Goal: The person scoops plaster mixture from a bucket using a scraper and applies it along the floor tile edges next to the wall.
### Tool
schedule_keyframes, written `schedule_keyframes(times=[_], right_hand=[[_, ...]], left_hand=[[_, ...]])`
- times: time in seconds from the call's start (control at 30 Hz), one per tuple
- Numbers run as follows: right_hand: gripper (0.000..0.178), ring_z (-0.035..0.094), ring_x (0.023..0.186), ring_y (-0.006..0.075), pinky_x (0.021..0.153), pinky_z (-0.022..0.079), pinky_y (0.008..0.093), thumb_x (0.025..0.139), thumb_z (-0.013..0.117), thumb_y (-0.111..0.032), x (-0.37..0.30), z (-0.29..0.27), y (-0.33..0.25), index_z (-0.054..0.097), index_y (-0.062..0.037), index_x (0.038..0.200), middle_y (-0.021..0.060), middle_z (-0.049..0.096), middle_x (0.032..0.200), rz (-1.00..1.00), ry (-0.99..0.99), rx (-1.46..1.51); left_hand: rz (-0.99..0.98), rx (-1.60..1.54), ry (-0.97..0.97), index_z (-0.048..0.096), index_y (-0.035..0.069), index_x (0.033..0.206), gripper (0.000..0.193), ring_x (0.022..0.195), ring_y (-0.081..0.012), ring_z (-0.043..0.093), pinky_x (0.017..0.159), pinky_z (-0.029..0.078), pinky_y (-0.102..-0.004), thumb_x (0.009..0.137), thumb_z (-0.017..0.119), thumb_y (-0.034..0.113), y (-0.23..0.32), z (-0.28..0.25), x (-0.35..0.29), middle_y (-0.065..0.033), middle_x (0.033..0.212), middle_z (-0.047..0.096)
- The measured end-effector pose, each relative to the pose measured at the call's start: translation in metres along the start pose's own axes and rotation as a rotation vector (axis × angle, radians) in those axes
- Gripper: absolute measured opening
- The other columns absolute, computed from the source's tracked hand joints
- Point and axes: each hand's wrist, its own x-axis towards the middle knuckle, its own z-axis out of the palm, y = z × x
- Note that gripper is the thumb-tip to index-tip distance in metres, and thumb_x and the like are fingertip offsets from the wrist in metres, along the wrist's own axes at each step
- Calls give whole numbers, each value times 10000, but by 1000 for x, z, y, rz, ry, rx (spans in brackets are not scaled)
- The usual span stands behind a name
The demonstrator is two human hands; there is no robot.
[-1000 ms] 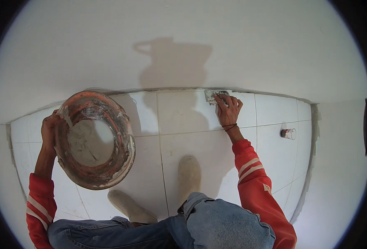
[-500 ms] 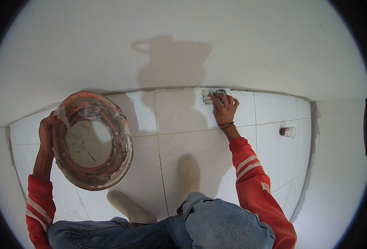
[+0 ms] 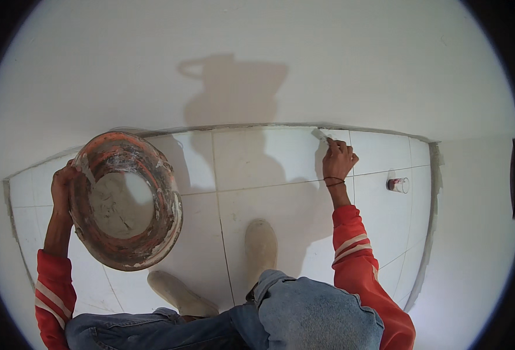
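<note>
My left hand (image 3: 64,182) is closed round the left rim of a wide orange basin (image 3: 177,224) smeared with dried grey material. Pale grey paste (image 3: 120,204) lies in the basin's bottom. On the right, my right hand (image 3: 340,160) grips a small flat scraper (image 3: 320,136), seen nearly edge-on. Its tip is close to the joint where the floor meets the wall; whether it touches I cannot tell. A grey strip of filler (image 3: 257,125) runs along that joint.
A clear glass (image 3: 398,185) with something dark red in it is on the white floor tiles (image 3: 292,227), right of my hand. Walls rise ahead and at both sides. My shoes (image 3: 261,248) are on the tiles near the basin.
My right hand has shifted right and drawn back slightly from the wall. The scraper has turned from showing its smeared flat face to nearly edge-on. The left hand still holds the basin.
</note>
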Motion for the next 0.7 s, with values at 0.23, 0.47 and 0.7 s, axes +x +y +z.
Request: schedule_keyframes(times=[0.23, 0.47, 0.7], right_hand=[[252, 652, 969, 245, 887, 406, 494, 874, 696, -142, 9, 20, -9, 800, -232, 1086, 8, 705, 1041, 186, -119, -182], [160, 650, 907, 253, 810, 409, 488, 862, 692, -145, 5, 22, -99, 792, -164, 985, 22, 669, 967, 187, -100, -50], [169, 616, 919, 261, 813, 396, 464, 849, 666, -101, -8, 9, -182, 792, -149, 950, 29, 644, 971, 105, -86, 132]], left_hand=[[8, 10, -18, 669, -29, 1209, 436, 940, -228, 658, 900, 530, -376, 867, 597, 230, 0, 2, 1, -96, 1073, 690], [37, 16, -48, 669, -29, 1205, 422, 936, -221, 653, 892, 528, -361, 876, 596, 225, -8, -18, 9, -91, 1078, 689], [2, -10, -38, 672, -32, 1225, 429, 928, -212, 656, 880, 531, -356, 878, 603, 210, 2, -5, 1, -86, 1071, 689]])
